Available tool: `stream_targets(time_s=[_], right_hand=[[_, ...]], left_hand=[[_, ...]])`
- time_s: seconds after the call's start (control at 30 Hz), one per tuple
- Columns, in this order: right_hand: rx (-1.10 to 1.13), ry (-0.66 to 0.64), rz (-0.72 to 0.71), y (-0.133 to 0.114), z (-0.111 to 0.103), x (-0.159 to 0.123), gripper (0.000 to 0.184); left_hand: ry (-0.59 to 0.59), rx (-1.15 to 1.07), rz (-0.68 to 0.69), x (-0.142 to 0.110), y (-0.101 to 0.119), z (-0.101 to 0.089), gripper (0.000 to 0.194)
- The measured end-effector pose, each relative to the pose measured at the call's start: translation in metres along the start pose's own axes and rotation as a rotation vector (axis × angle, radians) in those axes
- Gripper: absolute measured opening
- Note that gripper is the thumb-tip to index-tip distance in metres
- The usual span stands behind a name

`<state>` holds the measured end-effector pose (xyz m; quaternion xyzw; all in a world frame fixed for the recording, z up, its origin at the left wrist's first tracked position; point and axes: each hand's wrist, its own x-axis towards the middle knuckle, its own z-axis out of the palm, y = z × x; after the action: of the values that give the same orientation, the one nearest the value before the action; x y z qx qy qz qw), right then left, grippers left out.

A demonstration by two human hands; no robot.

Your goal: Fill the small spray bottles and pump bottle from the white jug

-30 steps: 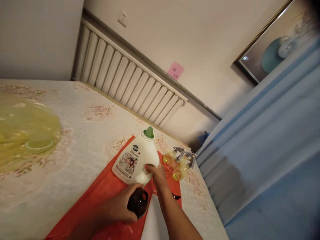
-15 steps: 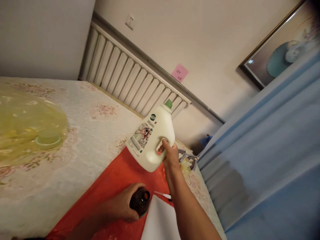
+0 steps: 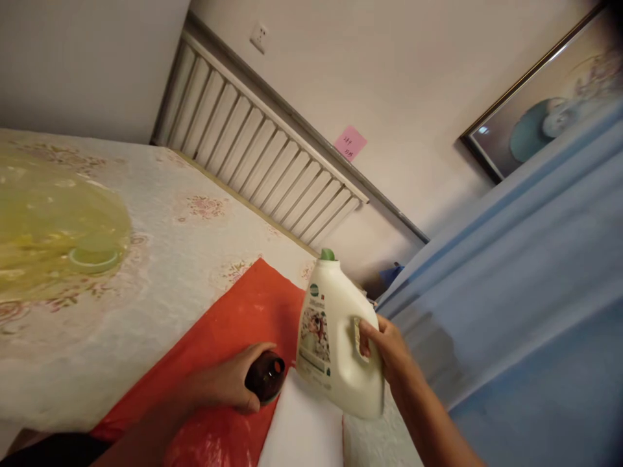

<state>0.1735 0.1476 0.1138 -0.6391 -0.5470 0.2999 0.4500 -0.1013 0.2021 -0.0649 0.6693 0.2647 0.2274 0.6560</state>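
Note:
My right hand [image 3: 387, 340] grips the side handle of a cream laundry detergent jug [image 3: 341, 350] with a green spout piece at its neck and a picture label. The jug hangs a little tilted above the right end of a red plastic sheet [image 3: 263, 298] and a white sheet [image 3: 304, 421]. Low in the middle, my left hand [image 3: 238, 379] curls round a small dark brown bottle [image 3: 265, 376], whose open mouth points up and to the right. Fingers on the bottle's far side are partly hidden. Between jug and bottle there is a narrow gap.
A floral tablecloth [image 3: 175, 259] covers the table. On the left lies a clear yellowish plastic bag [image 3: 53, 220] with a pale green ring-shaped lid [image 3: 95, 259] by it. Behind stands a white radiator [image 3: 253, 136]; a blue curtain [image 3: 511, 279] hangs at the right.
My right hand has moved the jug down and to the right, turning it more upright. The jug now covers the thin white dropper-like item. My left hand still holds the bottle, nearly in place.

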Motion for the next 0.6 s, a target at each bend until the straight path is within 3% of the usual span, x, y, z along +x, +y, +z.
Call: stream_targets(time_s=[0.27, 0.6], right_hand=[[-0.086, -0.214, 0.107, 0.007, -0.038, -0.047, 0.051], [-0.159, -0.374, 0.172, 0.001, -0.053, -0.078, 0.047]], left_hand=[[-0.026, -0.069, -0.027, 0.009, -0.016, 0.000, 0.092], [-0.053, -0.112, -0.004, 0.013, -0.021, 0.001, 0.082]])
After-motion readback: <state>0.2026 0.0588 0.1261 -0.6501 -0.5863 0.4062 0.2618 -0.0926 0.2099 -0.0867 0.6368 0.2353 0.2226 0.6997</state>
